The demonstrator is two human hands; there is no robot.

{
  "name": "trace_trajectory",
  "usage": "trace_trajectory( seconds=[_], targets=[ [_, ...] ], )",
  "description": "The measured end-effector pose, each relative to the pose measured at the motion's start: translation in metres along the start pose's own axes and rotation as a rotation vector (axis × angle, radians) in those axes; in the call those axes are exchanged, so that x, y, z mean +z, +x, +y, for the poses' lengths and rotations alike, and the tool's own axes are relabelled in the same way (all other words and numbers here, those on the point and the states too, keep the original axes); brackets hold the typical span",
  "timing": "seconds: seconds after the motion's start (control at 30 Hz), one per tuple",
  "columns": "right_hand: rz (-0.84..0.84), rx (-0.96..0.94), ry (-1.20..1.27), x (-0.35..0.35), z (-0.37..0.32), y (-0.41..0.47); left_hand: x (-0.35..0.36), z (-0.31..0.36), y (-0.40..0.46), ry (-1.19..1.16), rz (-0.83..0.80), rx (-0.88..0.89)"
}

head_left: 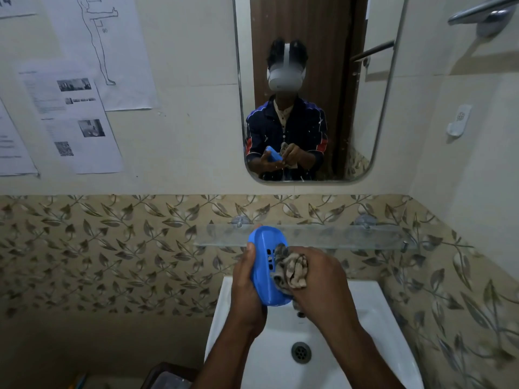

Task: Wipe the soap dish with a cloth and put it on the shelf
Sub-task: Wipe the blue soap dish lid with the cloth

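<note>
My left hand (pixel 247 284) grips the soap dish (pixel 268 265) above the sink (pixel 365 318); my right hand (pixel 317 279) presses a bunched cloth (pixel 292 269) inside. Risk: hard rubbing could knock the dish loose, short of the shelf (pixel 337 234).

blue soap dish (pixel 262 265) tilted on edge | bunched cloth (pixel 292 269) pressed inside | glass shelf (pixel 337 234) behind

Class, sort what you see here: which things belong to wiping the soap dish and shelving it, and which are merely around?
Part of the job:
blue soap dish, held by the left hand
cloth, gripped by the right hand
glass shelf

Merely around:
sink
mirror
wall papers
towel bar
</note>
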State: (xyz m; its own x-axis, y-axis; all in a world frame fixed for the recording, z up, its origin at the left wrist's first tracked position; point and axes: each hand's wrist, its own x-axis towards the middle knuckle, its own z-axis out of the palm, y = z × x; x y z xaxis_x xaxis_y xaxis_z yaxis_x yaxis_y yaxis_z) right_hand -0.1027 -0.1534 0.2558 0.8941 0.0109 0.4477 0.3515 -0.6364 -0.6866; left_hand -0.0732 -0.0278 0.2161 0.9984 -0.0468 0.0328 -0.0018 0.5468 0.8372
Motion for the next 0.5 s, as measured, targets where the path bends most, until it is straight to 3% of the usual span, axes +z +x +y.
trace_trajectory(
  seconds=[0.13,0.27,0.5],
  targets=[
    [-0.102,-0.101,0.044,-0.005,0.008,-0.011,-0.008,0.013,0.001,-0.053,-0.01,-0.032],
    [-0.106,-0.316,0.071,-0.005,0.001,-0.01,-0.003,0.02,0.0,-0.079,-0.071,-0.175],
    [-0.37,-0.414,-0.143,-0.022,0.003,-0.013,-0.004,0.015,-0.002,-0.04,-0.088,-0.241]
  ],
)
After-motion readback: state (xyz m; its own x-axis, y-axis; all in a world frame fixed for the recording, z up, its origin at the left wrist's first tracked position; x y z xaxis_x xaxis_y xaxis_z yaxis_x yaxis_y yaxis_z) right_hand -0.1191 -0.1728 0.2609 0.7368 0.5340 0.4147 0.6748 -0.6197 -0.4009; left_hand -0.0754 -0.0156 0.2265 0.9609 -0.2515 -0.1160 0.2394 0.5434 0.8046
